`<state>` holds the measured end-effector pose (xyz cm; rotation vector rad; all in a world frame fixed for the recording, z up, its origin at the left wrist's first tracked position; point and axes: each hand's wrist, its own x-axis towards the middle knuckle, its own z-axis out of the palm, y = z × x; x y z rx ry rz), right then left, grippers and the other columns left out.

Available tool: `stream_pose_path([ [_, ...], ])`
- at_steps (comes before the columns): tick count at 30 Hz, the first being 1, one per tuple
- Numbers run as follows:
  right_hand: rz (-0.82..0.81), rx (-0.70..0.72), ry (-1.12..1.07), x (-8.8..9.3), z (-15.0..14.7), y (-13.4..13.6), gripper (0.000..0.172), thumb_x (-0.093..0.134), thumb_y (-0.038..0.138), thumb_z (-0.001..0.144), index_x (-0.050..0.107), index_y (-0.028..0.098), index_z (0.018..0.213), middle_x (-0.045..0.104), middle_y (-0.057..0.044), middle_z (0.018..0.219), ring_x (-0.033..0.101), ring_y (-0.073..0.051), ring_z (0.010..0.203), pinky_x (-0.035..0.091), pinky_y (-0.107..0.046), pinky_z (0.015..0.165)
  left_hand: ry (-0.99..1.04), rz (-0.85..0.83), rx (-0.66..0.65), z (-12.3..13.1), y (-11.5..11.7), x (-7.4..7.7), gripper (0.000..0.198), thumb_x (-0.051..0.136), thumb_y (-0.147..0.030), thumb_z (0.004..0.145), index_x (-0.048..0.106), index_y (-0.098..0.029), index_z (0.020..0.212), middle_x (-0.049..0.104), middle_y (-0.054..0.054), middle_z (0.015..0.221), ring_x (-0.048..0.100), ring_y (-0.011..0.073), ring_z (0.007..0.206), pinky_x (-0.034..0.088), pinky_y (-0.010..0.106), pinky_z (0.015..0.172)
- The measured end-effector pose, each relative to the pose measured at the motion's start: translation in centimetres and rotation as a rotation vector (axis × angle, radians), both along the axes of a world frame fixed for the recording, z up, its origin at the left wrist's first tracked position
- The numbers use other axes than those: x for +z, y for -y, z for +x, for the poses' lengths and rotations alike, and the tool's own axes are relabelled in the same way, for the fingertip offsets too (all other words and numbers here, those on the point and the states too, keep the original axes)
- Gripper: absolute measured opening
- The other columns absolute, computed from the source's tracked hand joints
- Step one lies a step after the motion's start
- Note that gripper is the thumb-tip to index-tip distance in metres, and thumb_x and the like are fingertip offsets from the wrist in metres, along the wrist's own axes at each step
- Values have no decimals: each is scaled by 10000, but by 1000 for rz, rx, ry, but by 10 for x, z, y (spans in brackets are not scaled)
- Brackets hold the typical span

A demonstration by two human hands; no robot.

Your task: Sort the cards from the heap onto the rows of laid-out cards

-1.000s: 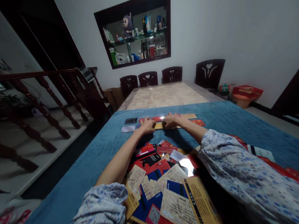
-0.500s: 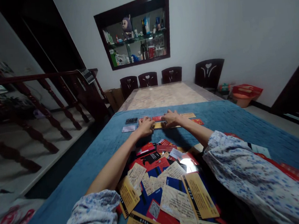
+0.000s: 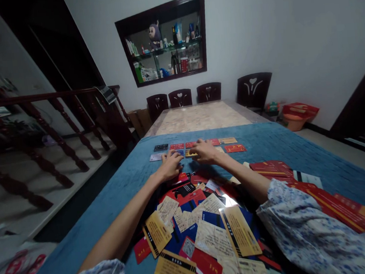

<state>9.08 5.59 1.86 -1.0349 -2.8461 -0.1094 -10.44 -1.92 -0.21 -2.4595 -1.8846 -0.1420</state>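
My left hand [image 3: 171, 165] is at the front row of laid-out cards, fingers bent and apart. Its fingertips touch or hover over a blue card [image 3: 180, 153]; contact is hard to tell. Beside it, my right hand [image 3: 204, 151] curls its fingers onto a yellow card [image 3: 190, 153], hiding most of it. A silver card [image 3: 156, 157] and a red card [image 3: 235, 148] mark the ends of this row. Behind lie a black card [image 3: 161, 148], several red cards [image 3: 177, 146] and a gold card [image 3: 228, 140]. A loose heap of mixed cards [image 3: 210, 237] spreads below my forearms.
Red paper packets [image 3: 332, 209] lie to the right on the blue cloth [image 3: 111, 203]. Past the cloth the marbled tabletop [image 3: 196, 116] continues towards dark chairs [image 3: 180, 98]. A wooden railing [image 3: 58, 143] and a white plastic bag [image 3: 18, 266] are on the left.
My left hand has drawn back slightly towards me and left, uncovering a red card behind it. The right hand has shifted a little left along the front row.
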Motion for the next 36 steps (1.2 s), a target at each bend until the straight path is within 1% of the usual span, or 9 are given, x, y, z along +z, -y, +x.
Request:
stream_pose_path([
  [5, -14, 66, -19, -2, -3, 21, 332, 561, 300, 889, 692, 253, 1190, 650, -104, 1281, 439, -324, 1190, 342, -450, 922, 16, 34, -9, -5, 21, 0, 422, 571, -209, 893, 586, -229, 1314, 540, 122, 1396, 321, 338, 1385, 297, 580, 1096],
  [9, -32, 109, -59, -10, -8, 31, 325, 568, 315, 889, 700, 264, 1182, 650, -100, 1269, 446, -315, 1159, 347, -439, 899, 37, 49, 16, -9, 43, 1, 410, 564, -223, 898, 613, -244, 1305, 561, 108, 1376, 346, 338, 1372, 287, 578, 1106],
  [12, -56, 169, -80, -16, -12, 36, 323, 587, 324, 881, 707, 262, 1174, 660, -101, 1229, 444, -307, 1160, 340, -435, 908, 55, 66, 35, -16, 57, -2, 377, 559, -237, 903, 638, -255, 1271, 583, 92, 1356, 355, 339, 1367, 299, 566, 1097],
  [15, -74, 222, -111, -20, -14, 41, 328, 577, 357, 897, 713, 244, 1173, 665, -111, 1195, 446, -303, 1156, 341, -431, 903, 77, 77, 65, -23, 66, -6, 346, 562, -248, 898, 668, -257, 1227, 617, 87, 1317, 365, 342, 1360, 293, 569, 1097],
  [19, -83, 275, -121, -24, -16, 45, 339, 534, 404, 930, 719, 238, 1159, 661, -123, 1180, 452, -298, 1135, 352, -417, 873, 131, 53, 122, -31, 75, -8, 318, 552, -249, 891, 707, -264, 1168, 668, 74, 1243, 387, 342, 1345, 303, 561, 1089],
  [21, -78, 285, -125, -27, -16, 46, 346, 521, 414, 936, 717, 238, 1160, 655, -120, 1185, 452, -292, 1123, 353, -412, 864, 154, 40, 130, -33, 80, -7, 302, 548, -260, 896, 717, -265, 1146, 678, 69, 1230, 395, 337, 1336, 307, 556, 1083],
  [26, -109, 338, -123, -34, -18, 47, 328, 595, 400, 886, 713, 242, 1149, 642, -104, 1200, 440, -291, 1131, 342, -410, 877, 185, 4, 94, -34, 88, -9, 250, 582, -315, 899, 730, -253, 1091, 689, 67, 1213, 402, 327, 1313, 294, 556, 1083],
  [30, -149, 358, -117, -34, -17, 49, 305, 635, 428, 870, 727, 233, 1087, 655, -97, 1151, 443, -295, 1120, 340, -408, 872, 217, 8, 61, -34, 89, -14, 244, 610, -327, 879, 737, -243, 1069, 679, 79, 1207, 404, 321, 1283, 305, 552, 1065],
  [36, -166, 393, -130, -34, -16, 49, 382, 686, 484, 831, 726, 199, 1083, 644, -117, 1127, 452, -297, 1080, 350, -410, 864, 265, 49, 11, -40, 88, -21, 300, 682, -393, 818, 746, -225, 1059, 648, 98, 1188, 435, 306, 1195, 349, 535, 1016],
])
